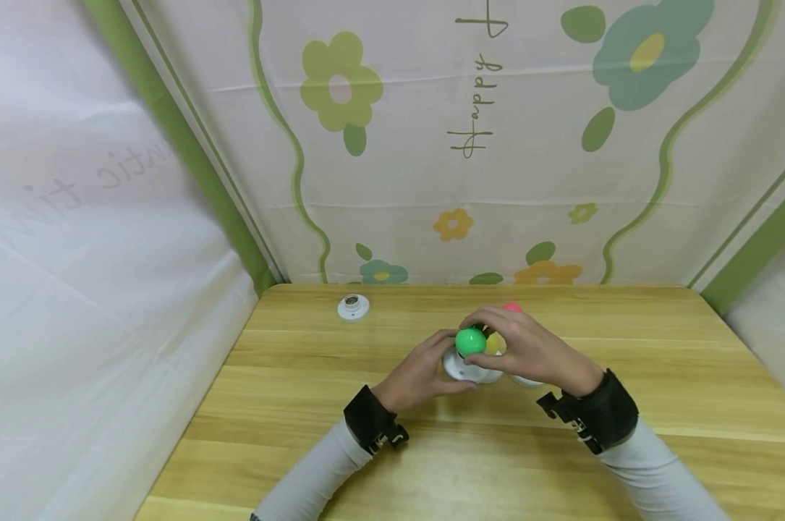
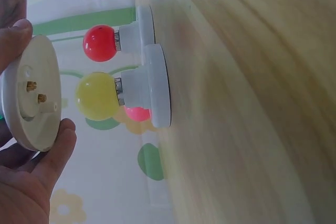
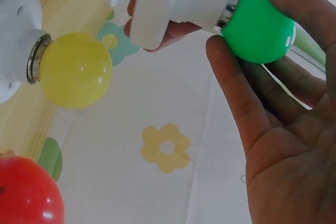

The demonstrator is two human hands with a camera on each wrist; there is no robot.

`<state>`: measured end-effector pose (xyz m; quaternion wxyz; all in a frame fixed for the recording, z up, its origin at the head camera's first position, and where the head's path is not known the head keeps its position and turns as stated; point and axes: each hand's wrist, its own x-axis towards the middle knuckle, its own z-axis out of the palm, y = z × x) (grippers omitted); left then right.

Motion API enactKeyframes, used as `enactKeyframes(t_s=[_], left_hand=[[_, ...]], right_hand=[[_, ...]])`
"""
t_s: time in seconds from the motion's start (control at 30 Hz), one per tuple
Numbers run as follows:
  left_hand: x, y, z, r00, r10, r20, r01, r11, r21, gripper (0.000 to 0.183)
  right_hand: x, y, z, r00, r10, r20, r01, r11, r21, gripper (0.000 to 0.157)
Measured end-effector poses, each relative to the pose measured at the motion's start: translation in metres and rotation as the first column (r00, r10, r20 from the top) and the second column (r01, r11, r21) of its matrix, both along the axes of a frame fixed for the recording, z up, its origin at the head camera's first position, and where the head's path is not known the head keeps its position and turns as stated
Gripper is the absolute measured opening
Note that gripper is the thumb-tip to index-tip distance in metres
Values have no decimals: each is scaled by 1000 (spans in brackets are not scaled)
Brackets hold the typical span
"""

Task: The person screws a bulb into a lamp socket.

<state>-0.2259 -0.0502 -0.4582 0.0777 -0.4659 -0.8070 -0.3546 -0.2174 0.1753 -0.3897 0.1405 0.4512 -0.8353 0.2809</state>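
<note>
My left hand point(image 1: 419, 370) grips a round white lamp holder point(image 2: 38, 127) by its rim and keeps it raised off the table. Two brass terminals show on its underside in the left wrist view. A green bulb point(image 3: 258, 24) stands at the socket's mouth, a strip of its metal cap still visible. Around that bulb my right hand point(image 1: 537, 349) has its thumb and fingers. Close by, a yellow bulb point(image 2: 97, 96) sits in a white holder on the table. A red bulb point(image 2: 100, 43) in another holder and a pink bulb point(image 2: 138, 113) are near it.
At the back left of the wooden table point(image 1: 288, 376) lies a white lamp holder point(image 1: 353, 307) with no bulb in it. A flower-printed curtain point(image 1: 392, 166) hangs behind the table's far edge, and white fabric point(image 1: 105, 239) covers the left side.
</note>
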Motion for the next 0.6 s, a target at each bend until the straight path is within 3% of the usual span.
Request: enactKeyframes(t_s=[0.3,0.43,0.6], left_hand=[[-2,0,2,998,-68,11,67,997,25,72],[0,2,7,996,-92,17,91,995,41,78],[13,2,26,995,-102,21,101,993,58,79]], right_hand=[[2,3,3,995,69,69,-67,997,-31,61],[3,1,4,988,137,73,-134,990,-50,56],[3,1,3,988,151,44,-149,988,-43,50]])
